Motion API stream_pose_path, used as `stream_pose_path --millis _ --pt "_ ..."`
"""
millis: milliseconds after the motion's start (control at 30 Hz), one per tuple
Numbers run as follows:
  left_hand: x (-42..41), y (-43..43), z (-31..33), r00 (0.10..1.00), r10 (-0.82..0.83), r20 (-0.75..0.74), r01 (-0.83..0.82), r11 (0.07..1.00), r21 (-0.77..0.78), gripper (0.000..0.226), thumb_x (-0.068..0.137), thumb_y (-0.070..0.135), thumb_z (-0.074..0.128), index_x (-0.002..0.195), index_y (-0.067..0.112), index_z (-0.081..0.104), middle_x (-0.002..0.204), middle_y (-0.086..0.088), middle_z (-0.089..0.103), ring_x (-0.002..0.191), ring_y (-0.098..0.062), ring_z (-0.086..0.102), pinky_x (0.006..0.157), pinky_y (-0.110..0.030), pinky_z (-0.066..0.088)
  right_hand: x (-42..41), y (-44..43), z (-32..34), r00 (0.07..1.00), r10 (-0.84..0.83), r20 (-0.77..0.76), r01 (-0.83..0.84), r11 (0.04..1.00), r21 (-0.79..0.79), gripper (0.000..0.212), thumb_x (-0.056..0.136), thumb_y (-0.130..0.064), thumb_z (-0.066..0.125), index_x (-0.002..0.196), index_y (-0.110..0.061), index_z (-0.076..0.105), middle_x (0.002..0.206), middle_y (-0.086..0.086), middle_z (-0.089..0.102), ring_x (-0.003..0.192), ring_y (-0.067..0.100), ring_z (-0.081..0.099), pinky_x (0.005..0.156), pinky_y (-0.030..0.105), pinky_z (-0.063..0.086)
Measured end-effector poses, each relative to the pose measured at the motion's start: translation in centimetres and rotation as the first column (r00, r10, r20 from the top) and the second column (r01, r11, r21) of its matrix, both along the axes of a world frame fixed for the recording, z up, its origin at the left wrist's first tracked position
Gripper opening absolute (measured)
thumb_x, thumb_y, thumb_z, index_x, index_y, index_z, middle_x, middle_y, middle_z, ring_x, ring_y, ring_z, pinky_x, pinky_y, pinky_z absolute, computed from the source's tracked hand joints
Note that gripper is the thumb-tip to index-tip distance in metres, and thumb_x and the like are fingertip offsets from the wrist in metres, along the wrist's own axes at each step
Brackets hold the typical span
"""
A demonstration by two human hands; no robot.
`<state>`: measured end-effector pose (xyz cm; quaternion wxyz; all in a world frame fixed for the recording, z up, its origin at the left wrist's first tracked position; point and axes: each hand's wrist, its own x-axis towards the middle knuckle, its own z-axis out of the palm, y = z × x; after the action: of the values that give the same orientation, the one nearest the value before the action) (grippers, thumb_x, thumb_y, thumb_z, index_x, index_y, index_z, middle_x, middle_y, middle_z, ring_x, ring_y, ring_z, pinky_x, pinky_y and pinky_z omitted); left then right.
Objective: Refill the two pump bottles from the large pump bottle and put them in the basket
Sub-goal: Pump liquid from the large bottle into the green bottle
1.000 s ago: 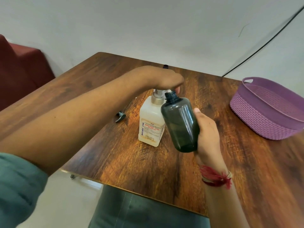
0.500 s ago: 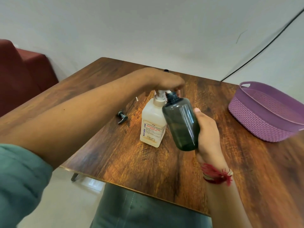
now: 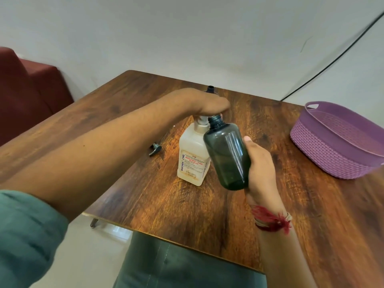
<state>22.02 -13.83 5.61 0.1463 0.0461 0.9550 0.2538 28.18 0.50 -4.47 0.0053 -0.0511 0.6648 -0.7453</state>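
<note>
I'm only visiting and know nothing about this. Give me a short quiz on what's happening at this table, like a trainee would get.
1. True or false: the dark bottle has its pump top on.
2. The left hand rests on: A) the basket B) the large pump bottle C) the loose pump.
3. Which hand holds the dark bottle?
Key: 1 false, its neck is open; 2 B; 3 the right hand.
</note>
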Motion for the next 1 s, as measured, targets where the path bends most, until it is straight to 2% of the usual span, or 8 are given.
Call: stream_pose_path --millis 167,400,600,700,767,833,933,1000 --pt "0.1 -0.3 0.6 0.998 -0.053 0.034 0.051 0.997 0.058 0.04 0.101 0.026 0.024 0.076 0.017 0.055 0.075 0.001 0.056 0.066 -0.01 0.049 0.061 -0.024 0.037 0.3 0.2 0.1 1.0 0.012 -0.02 -0.012 1.0 0.009 0.04 0.099 -0.033 0.043 0.065 -0.019 0.058 0.061 -0.004 0.052 0.059 0.012 0.05 0.057 0.024 0.043" --pt "-0.2 -0.1 -0.6 1.0 -0.014 0.019 0.014 1.0 -0.027 0.027 0.099 0.025 0.032 0.08 0.017 0.049 0.075 -0.001 0.047 0.063 -0.01 0.041 0.054 -0.02 0.033 0.2 0.1 -0.3 1.0 -0.012 0.018 0.012 1.0 -0.02 0.036 0.099 -0.032 0.044 0.07 -0.016 0.057 0.066 0.0 0.051 0.063 0.013 0.049 0.058 0.023 0.043" --pt "-0.6 0.2 0.1 0.99 -0.14 0.005 0.14 0.988 -0.07 0.031 0.102 0.022 0.028 0.076 0.018 0.045 0.077 0.003 0.046 0.065 -0.007 0.039 0.055 -0.017 0.031 0.2 0.1 0.0 0.999 0.011 -0.031 -0.011 1.0 0.004 0.038 0.099 -0.031 0.043 0.068 -0.015 0.057 0.063 -0.001 0.051 0.059 0.013 0.049 0.054 0.021 0.043" --pt "-0.7 0.0 0.5 0.984 -0.174 0.038 0.174 0.985 0.0 0.029 0.101 0.021 0.027 0.089 0.012 0.052 0.08 0.005 0.052 0.068 -0.006 0.044 0.058 -0.018 0.033 0.2 0.1 0.0 1.0 -0.001 -0.031 0.001 1.0 0.013 0.039 0.099 -0.031 0.044 0.065 -0.018 0.058 0.061 -0.004 0.052 0.058 0.01 0.05 0.055 0.019 0.044" --pt "-0.7 0.1 0.5 0.984 -0.172 0.042 0.174 0.984 -0.041 0.029 0.101 0.02 0.029 0.102 0.009 0.056 0.082 0.005 0.053 0.07 -0.006 0.046 0.058 -0.018 0.034 0.1 0.1 0.0 0.999 0.002 -0.033 -0.002 1.0 0.012 0.044 0.1 -0.03 0.044 0.059 -0.02 0.058 0.057 -0.007 0.052 0.055 0.007 0.049 0.053 0.018 0.044" --pt "-1.0 0.1 0.0 0.983 -0.182 0.029 0.184 0.979 -0.083 0.034 0.101 0.019 0.03 0.112 0.005 0.059 0.089 0.004 0.057 0.074 -0.006 0.049 0.061 -0.016 0.036 0.1 0.2 0.0 1.0 0.007 -0.028 -0.007 1.0 0.01 0.043 0.1 -0.03 0.043 0.061 -0.019 0.059 0.058 -0.005 0.052 0.056 0.009 0.05 0.053 0.019 0.043" --pt "-1.2 0.1 -0.8 0.987 -0.16 0.027 0.161 0.985 -0.069 0.039 0.101 0.021 0.029 0.116 0.005 0.061 0.115 -0.011 0.061 0.087 -0.016 0.052 0.07 -0.021 0.039 0.1 0.4 0.2 1.0 0.011 -0.019 -0.011 1.0 0.024 0.04 0.1 -0.03 0.041 0.081 0.001 0.059 0.073 0.013 0.05 0.066 0.024 0.046 0.06 0.026 0.041" --pt "-1.1 0.1 -0.8 0.989 -0.144 0.019 0.145 0.988 -0.058 0.04 0.101 0.021 0.028 0.117 0.005 0.06 0.119 -0.015 0.059 0.088 -0.018 0.051 0.071 -0.022 0.04 0.1 0.4 0.4 1.0 0.006 -0.025 -0.005 0.999 0.046 0.038 0.1 -0.029 0.041 0.087 0.002 0.059 0.078 0.013 0.048 0.071 0.024 0.044 0.062 0.029 0.038"
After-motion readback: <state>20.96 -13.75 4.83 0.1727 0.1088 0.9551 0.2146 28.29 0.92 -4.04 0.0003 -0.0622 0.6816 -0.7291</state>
